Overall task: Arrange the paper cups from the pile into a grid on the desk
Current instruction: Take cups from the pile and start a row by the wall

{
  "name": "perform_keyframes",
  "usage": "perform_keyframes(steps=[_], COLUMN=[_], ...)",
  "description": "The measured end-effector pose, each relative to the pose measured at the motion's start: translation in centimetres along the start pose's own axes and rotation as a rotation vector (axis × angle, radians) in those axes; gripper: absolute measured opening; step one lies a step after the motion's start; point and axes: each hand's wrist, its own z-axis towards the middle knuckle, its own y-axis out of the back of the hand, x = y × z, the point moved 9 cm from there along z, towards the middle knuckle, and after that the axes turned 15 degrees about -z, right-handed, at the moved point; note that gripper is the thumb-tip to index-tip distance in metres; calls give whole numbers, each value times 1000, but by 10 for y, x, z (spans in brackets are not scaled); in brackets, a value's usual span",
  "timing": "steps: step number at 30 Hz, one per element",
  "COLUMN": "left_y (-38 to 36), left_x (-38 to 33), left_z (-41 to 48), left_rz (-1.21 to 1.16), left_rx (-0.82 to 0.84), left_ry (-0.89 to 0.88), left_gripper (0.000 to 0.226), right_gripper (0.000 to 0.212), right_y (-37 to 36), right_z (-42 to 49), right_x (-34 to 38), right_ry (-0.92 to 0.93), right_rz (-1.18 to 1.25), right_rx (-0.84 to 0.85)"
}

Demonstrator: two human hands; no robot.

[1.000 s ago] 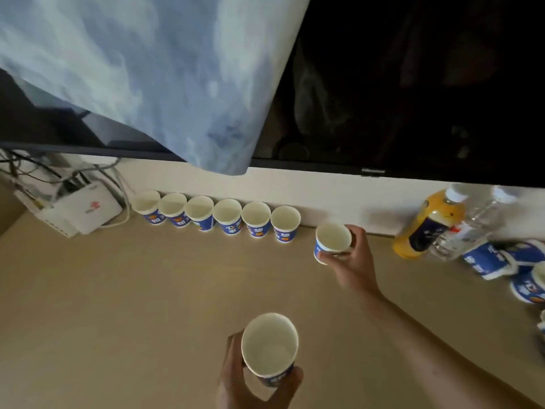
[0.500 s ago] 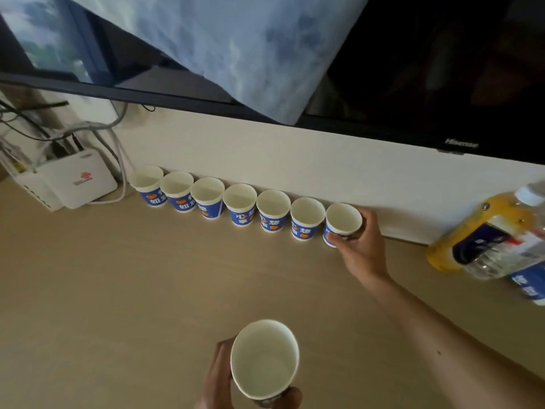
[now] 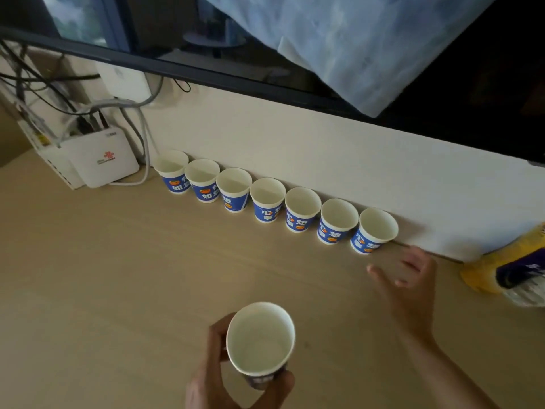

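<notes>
**Left hand holds a cup; seven stand in a row at the wall**

The left hand (image 3: 213,377) curls round an upright paper cup (image 3: 261,339), close to the person and well apart from the row of seven cups (image 3: 267,203). That row runs along the wall from far left to nearer right. The right hand (image 3: 408,290), fingers loosely spread and holding nothing, hovers just beside the rightmost cup (image 3: 373,231) and is nearer it. An orange bottle (image 3: 483,271) lies further right and probably limits the row's length.

Paper cups (image 3: 303,209) matt inside; desk (image 3: 118,276) smooth wood-look, low sheen; router box (image 3: 100,160) smooth white plastic.
</notes>
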Motion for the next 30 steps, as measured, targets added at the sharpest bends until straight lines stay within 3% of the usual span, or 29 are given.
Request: perform_keyframes(steps=[6,15,30], left_y=[61,133,138], left_x=[-6,12,46], left_z=[52,166,265], left_rz=[43,128,94], left_rx=[-85,-190,-134], left_ry=[-14,-70,-21], left_gripper=[73,68,76], right_gripper=[73,50,43], right_y=[-40,-151,-215], right_z=[-79,-129,-140], right_x=[25,116,156], right_ry=[71,248,238], right_rz=[178,218,157], right_rx=[174,469,544])
